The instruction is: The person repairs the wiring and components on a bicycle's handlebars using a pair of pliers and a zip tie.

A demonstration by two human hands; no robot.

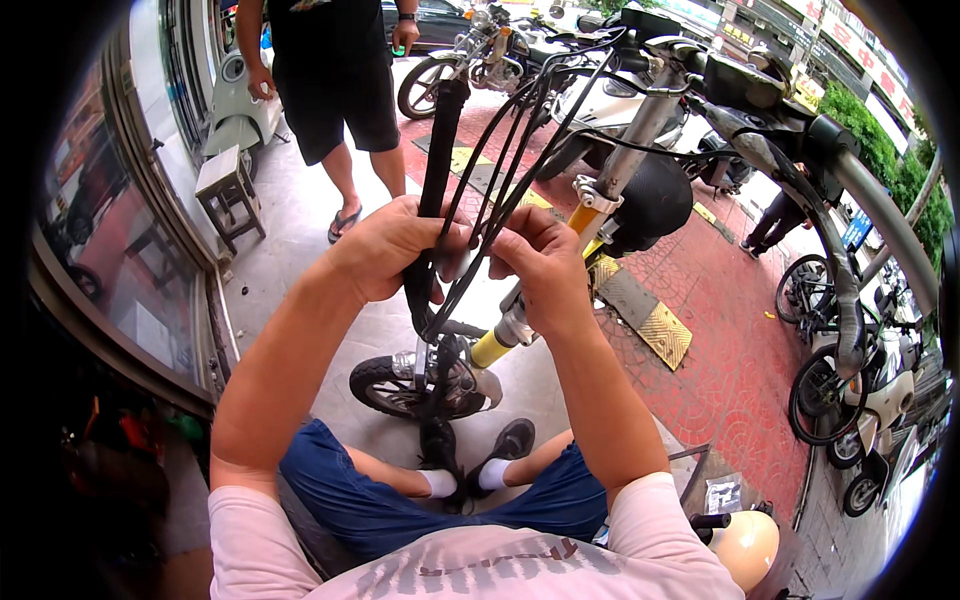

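Observation:
In front of me stands a scooter with a silver stem (640, 145), its lower part yellow, and a small black-tyred wheel (378, 387) close to my shoes. Several thin black cables (530, 115) loop down from its handlebar area. Beside them rises a thick black cable sleeve (444, 140). My left hand (392, 245) is closed round this sleeve, its fingertips touching the thin cables. Close by on the right, my right hand (545, 265) is closed in a pinch at the thin cables; its fingers partly hide the exact spot. Below both hands the cables bend back in a loop.
A person in black shorts (325, 95) stands ahead, near a small stool (230, 195). Glass doors (130, 240) line the left. Motorcycles (490, 60) are parked beyond; more two-wheelers (830, 390) stand right. A yellow-black ramp (640, 315) lies on red paving. A beige rounded object (748, 545) sits lower right.

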